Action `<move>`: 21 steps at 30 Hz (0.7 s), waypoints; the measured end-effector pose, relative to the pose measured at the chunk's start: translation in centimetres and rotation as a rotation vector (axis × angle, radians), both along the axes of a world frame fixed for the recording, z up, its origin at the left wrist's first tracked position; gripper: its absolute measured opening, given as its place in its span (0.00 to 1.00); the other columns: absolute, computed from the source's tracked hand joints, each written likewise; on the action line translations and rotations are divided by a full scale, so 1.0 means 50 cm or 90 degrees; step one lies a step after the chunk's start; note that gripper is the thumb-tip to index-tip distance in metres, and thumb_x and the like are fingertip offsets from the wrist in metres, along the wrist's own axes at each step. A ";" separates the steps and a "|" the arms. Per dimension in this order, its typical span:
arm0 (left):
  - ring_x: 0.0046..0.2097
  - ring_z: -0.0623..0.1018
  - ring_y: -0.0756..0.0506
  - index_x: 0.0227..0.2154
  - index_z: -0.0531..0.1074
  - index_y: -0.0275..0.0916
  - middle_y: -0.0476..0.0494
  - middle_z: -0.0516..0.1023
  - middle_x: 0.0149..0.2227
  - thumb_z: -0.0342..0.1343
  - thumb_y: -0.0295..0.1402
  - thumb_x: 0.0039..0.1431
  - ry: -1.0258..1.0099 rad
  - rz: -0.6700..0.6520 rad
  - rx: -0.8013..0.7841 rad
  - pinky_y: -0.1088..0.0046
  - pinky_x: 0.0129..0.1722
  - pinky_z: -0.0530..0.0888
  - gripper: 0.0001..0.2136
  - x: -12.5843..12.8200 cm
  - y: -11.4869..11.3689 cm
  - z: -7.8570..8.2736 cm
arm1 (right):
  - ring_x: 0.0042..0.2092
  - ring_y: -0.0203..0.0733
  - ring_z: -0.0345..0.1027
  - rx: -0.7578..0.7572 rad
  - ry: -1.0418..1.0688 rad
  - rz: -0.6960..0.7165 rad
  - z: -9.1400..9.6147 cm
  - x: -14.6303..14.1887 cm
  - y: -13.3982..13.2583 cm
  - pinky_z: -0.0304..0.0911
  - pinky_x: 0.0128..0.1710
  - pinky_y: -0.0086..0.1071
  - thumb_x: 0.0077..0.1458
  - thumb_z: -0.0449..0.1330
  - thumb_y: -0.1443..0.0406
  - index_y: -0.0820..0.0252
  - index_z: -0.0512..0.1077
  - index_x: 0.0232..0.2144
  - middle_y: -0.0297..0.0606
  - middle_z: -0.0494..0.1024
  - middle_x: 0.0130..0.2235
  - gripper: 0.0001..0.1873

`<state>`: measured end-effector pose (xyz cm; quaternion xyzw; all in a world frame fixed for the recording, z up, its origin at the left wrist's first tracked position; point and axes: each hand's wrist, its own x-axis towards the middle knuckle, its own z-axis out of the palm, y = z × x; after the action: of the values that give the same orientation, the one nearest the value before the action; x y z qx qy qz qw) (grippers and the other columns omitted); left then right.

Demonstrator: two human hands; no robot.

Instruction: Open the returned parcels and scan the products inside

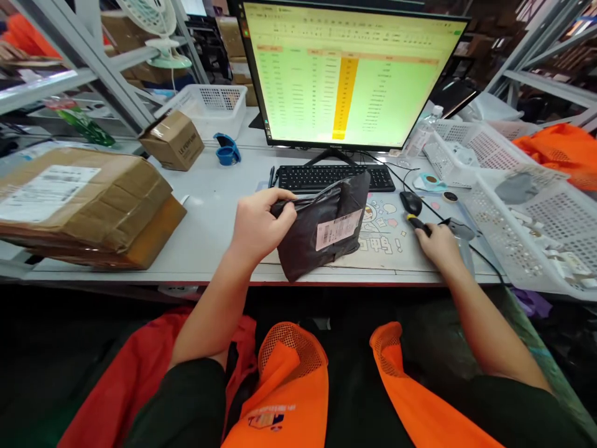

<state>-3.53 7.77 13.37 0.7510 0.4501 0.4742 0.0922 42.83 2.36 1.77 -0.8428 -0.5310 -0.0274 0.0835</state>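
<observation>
My left hand is closed on the upper left edge of a black plastic mailing bag. The bag is tilted above the desk, and a white printed label faces me. On the desk's right side, my right hand is wrapped round a black-and-yellow utility knife; its blade cannot be made out. Just ahead of that hand lies a black mouse. A grey-black handheld device, perhaps a scanner, sits close to its right. Behind the bag is a black keyboard, partly covered by it.
A large taped carton and a small brown box stand on the left. The monitor rises behind the keyboard. White plastic baskets line the right side, near a clear bottle. A blue tape roll lies left of the monitor.
</observation>
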 end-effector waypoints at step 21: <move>0.34 0.75 0.42 0.18 0.68 0.41 0.44 0.73 0.24 0.62 0.43 0.51 0.121 -0.027 -0.552 0.66 0.43 0.72 0.15 -0.096 0.061 -0.229 | 0.76 0.71 0.50 -0.075 0.046 0.739 -0.012 -0.571 0.069 0.52 0.72 0.69 0.71 0.58 0.61 0.70 0.67 0.69 0.62 0.58 0.74 0.29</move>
<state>-8.35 10.81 1.94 0.6923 0.5986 0.1685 0.3662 14.29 5.81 1.15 -0.4176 -0.9033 0.0812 0.0561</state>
